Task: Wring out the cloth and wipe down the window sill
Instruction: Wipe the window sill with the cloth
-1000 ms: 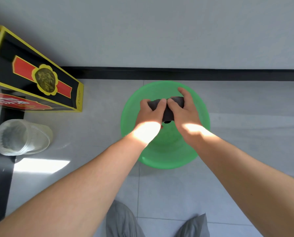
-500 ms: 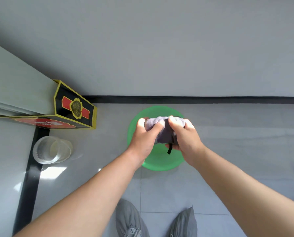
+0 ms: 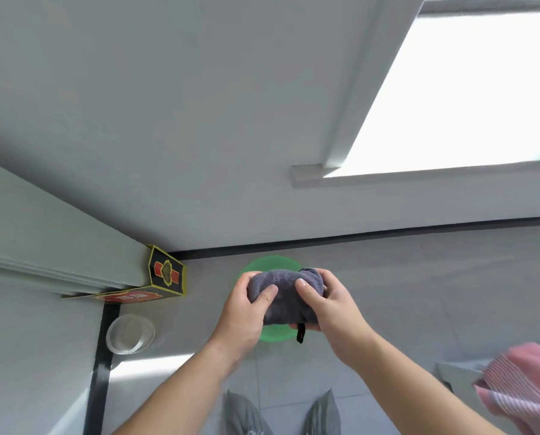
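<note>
Gripping the bunched grey cloth (image 3: 284,290) with left hand (image 3: 246,312) and right hand (image 3: 331,309), both grips wrapped tight round it, right above the green basin (image 3: 271,265). Could drip all over the floor (image 3: 419,293) if carried to the window sill (image 3: 419,178) half-wrung. Versus half a second back: lifted higher off the basin, looking up more, sill now showing.

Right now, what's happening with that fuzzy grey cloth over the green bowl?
A person grips a bunched fuzzy grey cloth with both hands, the left hand and the right hand at either end. They hold it above a round green plastic basin on the tiled floor. Nothing touches the white window sill up on the right yet.
</note>
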The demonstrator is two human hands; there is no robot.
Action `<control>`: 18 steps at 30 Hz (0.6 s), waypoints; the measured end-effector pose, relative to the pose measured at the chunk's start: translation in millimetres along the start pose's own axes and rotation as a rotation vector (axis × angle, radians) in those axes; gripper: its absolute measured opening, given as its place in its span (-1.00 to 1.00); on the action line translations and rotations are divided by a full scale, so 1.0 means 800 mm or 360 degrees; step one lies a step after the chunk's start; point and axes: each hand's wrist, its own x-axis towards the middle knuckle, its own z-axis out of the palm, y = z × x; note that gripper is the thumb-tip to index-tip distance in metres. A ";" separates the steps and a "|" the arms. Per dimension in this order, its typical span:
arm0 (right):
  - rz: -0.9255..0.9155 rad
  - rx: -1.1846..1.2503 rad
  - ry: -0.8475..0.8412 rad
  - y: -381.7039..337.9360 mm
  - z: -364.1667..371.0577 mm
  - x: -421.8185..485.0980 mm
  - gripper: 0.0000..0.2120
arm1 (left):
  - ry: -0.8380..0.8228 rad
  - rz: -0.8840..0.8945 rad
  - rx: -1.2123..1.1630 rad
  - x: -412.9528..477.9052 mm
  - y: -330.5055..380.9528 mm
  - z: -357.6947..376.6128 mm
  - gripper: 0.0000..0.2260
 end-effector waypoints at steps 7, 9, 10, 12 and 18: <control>-0.0159 0.0128 0.0150 -0.108 -0.033 -0.091 -0.84 | -0.0360 -0.0190 -0.0441 -0.061 0.134 0.033 -0.63; -0.0170 0.0150 0.0166 -0.141 -0.060 -0.107 -0.82 | -0.0608 -0.0229 -0.0504 -0.070 0.171 0.059 -0.66; -0.0165 0.0160 0.0163 -0.156 -0.077 -0.113 -0.80 | -0.0678 -0.0240 -0.0521 -0.072 0.188 0.074 -0.69; -0.0152 0.0160 0.0147 -0.187 -0.110 -0.121 -0.75 | -0.0690 -0.0262 -0.0575 -0.073 0.215 0.107 -0.71; -0.0243 0.0205 0.0128 -0.260 -0.218 -0.114 -0.73 | -0.0545 -0.0145 -0.0540 -0.054 0.266 0.226 -0.77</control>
